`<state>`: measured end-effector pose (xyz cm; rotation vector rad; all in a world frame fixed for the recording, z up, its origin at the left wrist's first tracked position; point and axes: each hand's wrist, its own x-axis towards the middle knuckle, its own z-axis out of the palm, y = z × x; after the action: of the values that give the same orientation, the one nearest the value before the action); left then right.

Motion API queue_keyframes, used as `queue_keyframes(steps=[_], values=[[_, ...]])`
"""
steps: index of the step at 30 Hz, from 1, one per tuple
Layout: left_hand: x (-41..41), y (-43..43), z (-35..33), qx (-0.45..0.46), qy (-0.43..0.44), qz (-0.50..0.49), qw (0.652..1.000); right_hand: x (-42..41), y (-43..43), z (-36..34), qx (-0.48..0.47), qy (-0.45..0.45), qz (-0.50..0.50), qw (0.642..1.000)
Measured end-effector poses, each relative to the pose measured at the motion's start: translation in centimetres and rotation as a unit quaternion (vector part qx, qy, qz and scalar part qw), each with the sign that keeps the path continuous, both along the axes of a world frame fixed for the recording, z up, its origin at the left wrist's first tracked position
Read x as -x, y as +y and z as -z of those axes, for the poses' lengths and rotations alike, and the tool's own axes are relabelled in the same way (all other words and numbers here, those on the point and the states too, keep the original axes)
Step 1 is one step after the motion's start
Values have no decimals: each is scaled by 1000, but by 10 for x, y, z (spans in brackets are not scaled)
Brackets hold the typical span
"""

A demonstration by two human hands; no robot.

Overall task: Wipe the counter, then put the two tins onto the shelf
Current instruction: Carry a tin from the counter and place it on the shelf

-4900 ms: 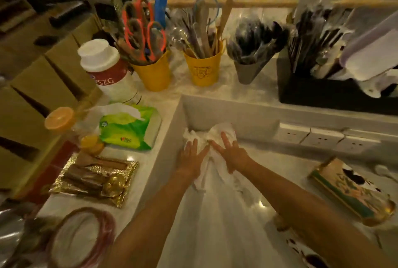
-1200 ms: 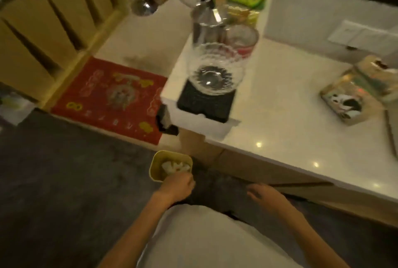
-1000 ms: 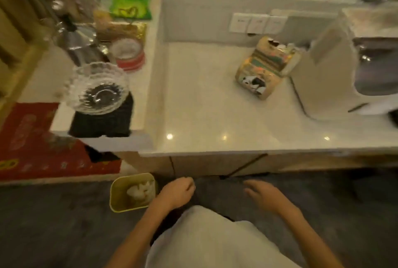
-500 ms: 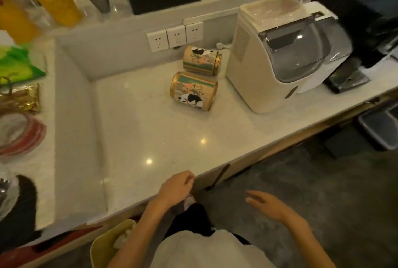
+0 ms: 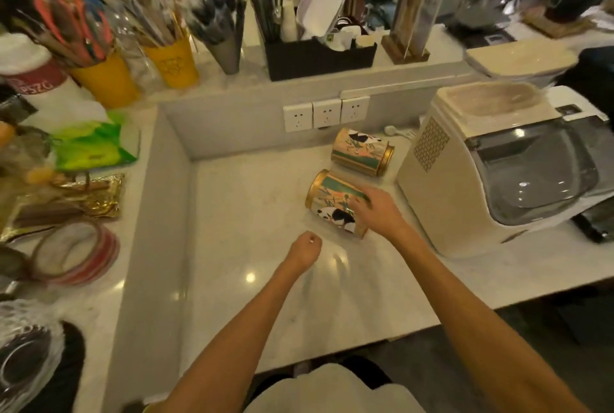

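Two panda tins lie on their sides on the surface (image 5: 265,279): the far tin (image 5: 362,152) near the sockets, the near tin (image 5: 332,203) under the right hand (image 5: 378,211), fingers draped, not visibly clamped; left hand (image 5: 304,250) loosely curled, empty. Wrap round the barrel so it can't roll

Counter (image 5: 252,240): pale marble, glossy, with bright ceiling-light glints near the front edge.
Back wall (image 5: 232,127): low grey upstand, far side; triple white socket (image 5: 326,112) set in it.
Left wall (image 5: 156,213): grey upstand, carrying a raised ledge (image 5: 109,306).
Shelf (image 5: 332,80): above the back wall, crowded.
Floor (image 5: 498,329): dark, near right.
Light: warm, dim.
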<state>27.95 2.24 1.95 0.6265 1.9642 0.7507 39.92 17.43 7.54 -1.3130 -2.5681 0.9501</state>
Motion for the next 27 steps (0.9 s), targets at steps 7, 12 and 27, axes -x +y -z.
queue_keyframes(steps=[7, 12, 27], values=[[-31, 57, -3, -92, -125, -63, 986, 29, 50, 48, 12, -138, -52, 989], [-52, 63, 8, -95, -224, -229, 942, 19, 63, 63, 243, -55, -44, 968], [-183, -124, -21, -194, -256, -430, 844, -76, -72, 96, 712, 6, -87, 696]])
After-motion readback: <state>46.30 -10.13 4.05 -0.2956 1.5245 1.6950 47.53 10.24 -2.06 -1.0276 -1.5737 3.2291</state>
